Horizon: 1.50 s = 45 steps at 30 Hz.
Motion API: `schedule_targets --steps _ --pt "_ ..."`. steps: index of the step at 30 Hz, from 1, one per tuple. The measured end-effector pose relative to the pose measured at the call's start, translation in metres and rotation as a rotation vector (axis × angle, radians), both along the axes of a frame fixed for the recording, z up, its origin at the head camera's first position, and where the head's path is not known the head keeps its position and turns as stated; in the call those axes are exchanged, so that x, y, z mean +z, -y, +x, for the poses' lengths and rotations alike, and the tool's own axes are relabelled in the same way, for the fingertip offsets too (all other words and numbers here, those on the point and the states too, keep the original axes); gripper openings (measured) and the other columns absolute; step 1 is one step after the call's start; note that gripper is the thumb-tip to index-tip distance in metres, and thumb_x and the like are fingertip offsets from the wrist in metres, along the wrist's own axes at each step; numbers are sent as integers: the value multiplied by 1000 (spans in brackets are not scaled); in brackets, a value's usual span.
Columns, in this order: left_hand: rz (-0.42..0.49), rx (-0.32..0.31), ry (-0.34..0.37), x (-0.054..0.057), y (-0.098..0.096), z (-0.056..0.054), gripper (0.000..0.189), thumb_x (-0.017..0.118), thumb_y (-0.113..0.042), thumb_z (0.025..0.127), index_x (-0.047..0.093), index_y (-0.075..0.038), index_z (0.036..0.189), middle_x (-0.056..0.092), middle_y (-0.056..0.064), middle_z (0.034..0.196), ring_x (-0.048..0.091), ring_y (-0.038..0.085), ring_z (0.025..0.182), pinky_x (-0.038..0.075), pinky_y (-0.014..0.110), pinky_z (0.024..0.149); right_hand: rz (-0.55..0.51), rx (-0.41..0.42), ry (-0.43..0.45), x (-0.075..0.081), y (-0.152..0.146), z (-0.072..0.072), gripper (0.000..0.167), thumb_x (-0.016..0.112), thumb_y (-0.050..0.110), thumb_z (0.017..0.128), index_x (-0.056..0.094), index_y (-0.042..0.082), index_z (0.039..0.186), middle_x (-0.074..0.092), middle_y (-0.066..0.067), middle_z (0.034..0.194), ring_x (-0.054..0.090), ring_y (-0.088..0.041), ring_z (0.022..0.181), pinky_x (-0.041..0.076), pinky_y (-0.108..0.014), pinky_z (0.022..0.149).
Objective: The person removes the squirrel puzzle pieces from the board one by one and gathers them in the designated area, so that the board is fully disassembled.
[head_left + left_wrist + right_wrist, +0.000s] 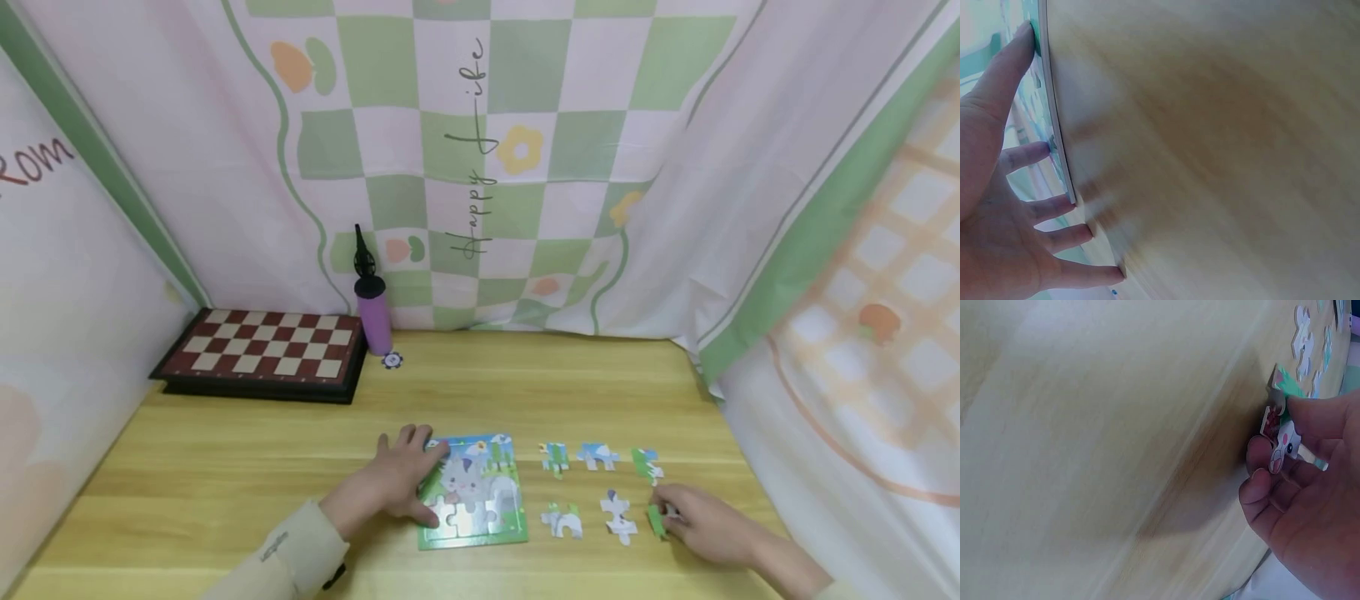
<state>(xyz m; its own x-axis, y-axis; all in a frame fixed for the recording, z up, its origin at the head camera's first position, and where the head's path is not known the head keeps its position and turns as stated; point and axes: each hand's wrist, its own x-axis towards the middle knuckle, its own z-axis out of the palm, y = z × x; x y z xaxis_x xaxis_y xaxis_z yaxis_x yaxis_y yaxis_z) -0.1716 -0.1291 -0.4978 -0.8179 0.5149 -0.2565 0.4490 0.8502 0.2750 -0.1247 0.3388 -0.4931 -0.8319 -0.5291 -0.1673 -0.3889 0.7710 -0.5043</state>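
A square puzzle board with a cat picture lies flat on the table, some pieces fitted along its lower part. My left hand rests over its left side with spread fingers. In the left wrist view, the thumb touches the board's edge and the outer fingertips reach the table. To the right of the board, my right hand pinches a puzzle piece between thumb and fingers, showing a white face with an eye; a green part sticks out past the thumb. The fingers hide some of it.
Several loose puzzle pieces lie in two rows between board and right hand, including a tree piece and a white piece. A checkered game board, a purple pump bottle and a round chip stand at the back left, before the curtain.
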Motion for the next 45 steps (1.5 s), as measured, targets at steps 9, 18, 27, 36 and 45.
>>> schedule_targets --steps 9,18,27,36,45 --pt "-6 1 4 1 0 0 110 88 -62 68 38 -22 157 30 23 166 29 50 153 26 84 116 141 0 -177 -1 3 4 13 73 16 93 65 18 103 62 9 99 65 -6 85 57 -24 68" --pt "-9 2 6 2 -1 0 110 88 -63 67 39 -21 157 31 22 166 30 50 153 27 83 117 234 -31 -284 2 13 4 20 77 14 87 68 18 104 62 7 99 66 -13 86 60 -27 70" --pt "-26 2 0 -1 0 -2 110 86 -65 68 38 -23 158 30 21 166 29 49 154 28 82 117 280 -54 -313 4 18 4 21 79 13 85 69 17 103 62 7 100 66 -14 88 62 -31 74" --pt "-15 7 5 2 -1 0 110 88 -63 68 39 -22 157 32 22 165 30 48 153 27 82 118 330 -80 -335 2 21 4 24 84 16 81 68 20 99 63 9 98 65 -12 88 61 -29 73" --pt "21 -4 10 8 -4 5 107 90 -55 69 40 -18 157 29 23 167 27 49 155 21 83 119 372 -90 -346 2 25 4 27 85 16 80 66 20 98 62 9 97 63 -10 88 61 -31 74"
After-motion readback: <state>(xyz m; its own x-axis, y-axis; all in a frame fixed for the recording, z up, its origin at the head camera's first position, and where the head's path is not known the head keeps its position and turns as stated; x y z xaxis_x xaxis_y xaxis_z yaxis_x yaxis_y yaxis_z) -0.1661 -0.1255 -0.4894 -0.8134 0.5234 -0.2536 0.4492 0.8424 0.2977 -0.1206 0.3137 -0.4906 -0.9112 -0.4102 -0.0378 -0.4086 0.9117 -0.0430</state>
